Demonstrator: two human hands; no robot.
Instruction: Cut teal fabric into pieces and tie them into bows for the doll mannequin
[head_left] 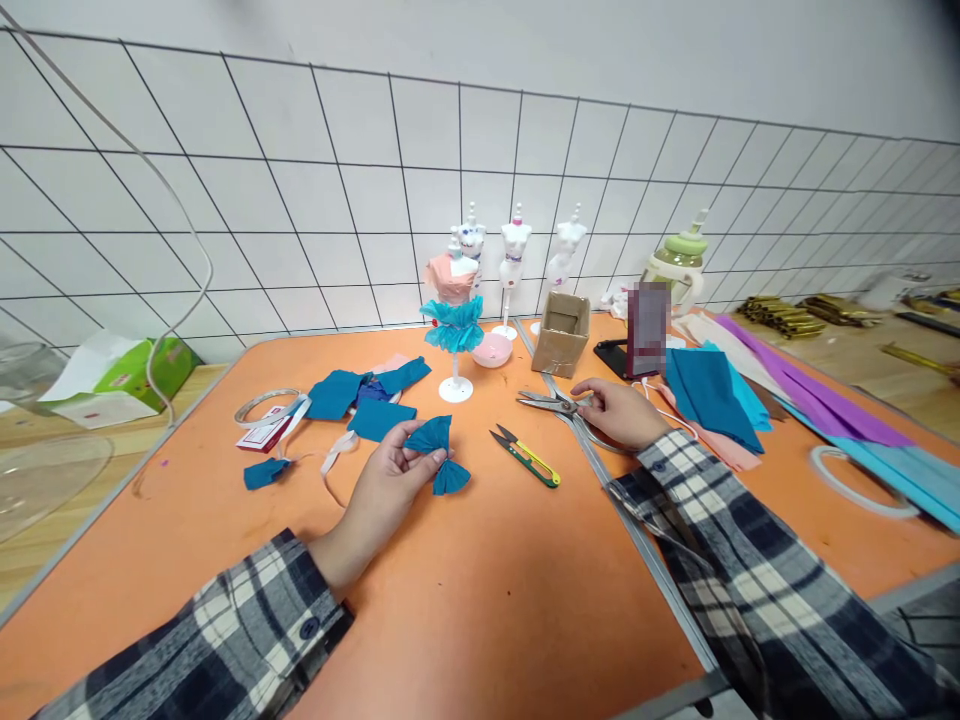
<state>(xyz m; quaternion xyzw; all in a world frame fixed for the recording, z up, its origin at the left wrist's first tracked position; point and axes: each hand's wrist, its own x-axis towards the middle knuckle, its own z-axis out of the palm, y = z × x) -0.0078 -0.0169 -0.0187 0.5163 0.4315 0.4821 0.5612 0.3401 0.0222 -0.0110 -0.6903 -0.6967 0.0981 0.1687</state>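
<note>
A teal crepe-paper bow (442, 455), gathered at its middle, is pinched between the thumb and fingers of my left hand (394, 468). My right hand (619, 412) is closed over a pair of metal scissors (546, 401), whose blades point left and lie close to the table; the handles are partly hidden under the palm. Between the hands lie thread snips (525, 457) with green and yellow handles. Beyond them stands a small dress form (454, 285) in a pink paper top and a turquoise ruffled skirt.
Cut teal paper pieces (334, 394) and a tape roll (270, 406) lie at left. Behind are white dress forms (516, 245), a pink bowl (492, 350), a cardboard box (561, 333) and a phone (648, 330) on a stand. Folded coloured paper (712, 397) and a bottle (677, 265) are at right.
</note>
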